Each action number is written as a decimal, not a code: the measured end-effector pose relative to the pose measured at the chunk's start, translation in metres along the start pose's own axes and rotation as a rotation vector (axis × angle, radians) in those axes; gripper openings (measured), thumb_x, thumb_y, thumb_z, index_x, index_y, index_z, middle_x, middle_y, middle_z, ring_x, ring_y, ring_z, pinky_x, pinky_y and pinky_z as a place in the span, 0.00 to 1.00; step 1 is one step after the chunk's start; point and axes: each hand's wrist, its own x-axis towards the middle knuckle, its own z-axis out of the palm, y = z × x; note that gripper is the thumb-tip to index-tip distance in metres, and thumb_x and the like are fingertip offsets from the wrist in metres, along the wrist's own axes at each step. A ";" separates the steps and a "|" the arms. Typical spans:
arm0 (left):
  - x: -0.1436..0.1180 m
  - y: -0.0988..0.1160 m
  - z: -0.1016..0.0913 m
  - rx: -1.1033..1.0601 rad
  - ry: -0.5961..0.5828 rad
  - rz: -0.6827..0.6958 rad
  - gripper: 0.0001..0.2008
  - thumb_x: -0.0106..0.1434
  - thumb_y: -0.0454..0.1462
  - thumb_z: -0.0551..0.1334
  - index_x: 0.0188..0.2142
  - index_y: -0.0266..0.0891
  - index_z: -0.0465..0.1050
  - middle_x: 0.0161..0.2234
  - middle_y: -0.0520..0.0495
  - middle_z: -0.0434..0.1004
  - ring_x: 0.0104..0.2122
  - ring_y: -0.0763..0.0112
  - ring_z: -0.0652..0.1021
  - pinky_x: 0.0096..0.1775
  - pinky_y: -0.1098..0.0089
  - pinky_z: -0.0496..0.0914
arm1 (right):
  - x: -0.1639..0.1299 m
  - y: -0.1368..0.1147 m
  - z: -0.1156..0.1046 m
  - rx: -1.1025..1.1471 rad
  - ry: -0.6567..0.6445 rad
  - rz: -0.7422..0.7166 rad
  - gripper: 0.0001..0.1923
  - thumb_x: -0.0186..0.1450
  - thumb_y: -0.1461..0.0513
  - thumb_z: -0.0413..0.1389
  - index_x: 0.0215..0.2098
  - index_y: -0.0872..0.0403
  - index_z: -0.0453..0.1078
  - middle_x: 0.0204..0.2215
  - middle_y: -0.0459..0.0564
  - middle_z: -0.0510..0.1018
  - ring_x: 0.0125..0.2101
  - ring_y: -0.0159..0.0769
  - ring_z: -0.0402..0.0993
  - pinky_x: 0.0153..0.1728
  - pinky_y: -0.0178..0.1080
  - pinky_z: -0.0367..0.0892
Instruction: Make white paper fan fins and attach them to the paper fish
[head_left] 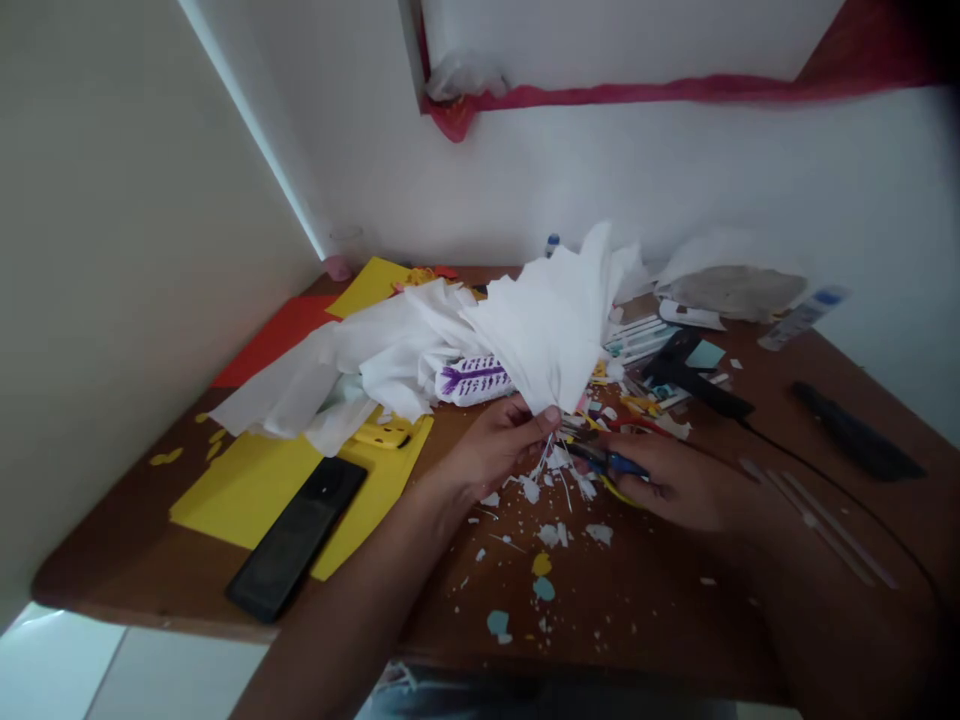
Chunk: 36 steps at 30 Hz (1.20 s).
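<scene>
Head view: left hand (491, 447) pinches the folded tissue paper (551, 335), light, limp and tear-prone, at its gathered tip, while right hand (675, 485) grips scissors (607, 462).

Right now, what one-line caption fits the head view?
Left hand pinches fanned white tissue paper; right hand holds scissors over a scrap-strewn wooden table.

Brown table (660, 600): yellow sheet (247, 485), phone (296, 535), scraps (555, 535).
</scene>
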 end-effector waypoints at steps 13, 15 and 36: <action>-0.001 -0.009 0.004 0.106 -0.167 -0.106 0.21 0.61 0.53 0.78 0.41 0.38 0.85 0.34 0.44 0.85 0.30 0.65 0.83 0.37 0.66 0.74 | 0.000 -0.015 -0.007 0.135 -0.143 -0.047 0.11 0.75 0.61 0.54 0.50 0.51 0.78 0.42 0.52 0.84 0.41 0.43 0.79 0.47 0.41 0.73; -0.003 -0.006 0.008 0.085 -0.169 -0.108 0.20 0.60 0.52 0.78 0.39 0.38 0.84 0.32 0.44 0.84 0.29 0.64 0.82 0.35 0.64 0.75 | 0.000 -0.019 -0.008 0.168 -0.170 -0.047 0.13 0.76 0.59 0.53 0.51 0.50 0.79 0.42 0.52 0.84 0.42 0.43 0.79 0.48 0.41 0.74; -0.001 -0.013 -0.002 0.067 -0.173 -0.141 0.17 0.60 0.48 0.78 0.41 0.40 0.84 0.33 0.47 0.84 0.29 0.67 0.81 0.32 0.68 0.71 | 0.012 -0.024 0.000 0.570 -0.291 -0.024 0.15 0.78 0.57 0.53 0.54 0.54 0.76 0.49 0.54 0.84 0.50 0.43 0.80 0.55 0.44 0.73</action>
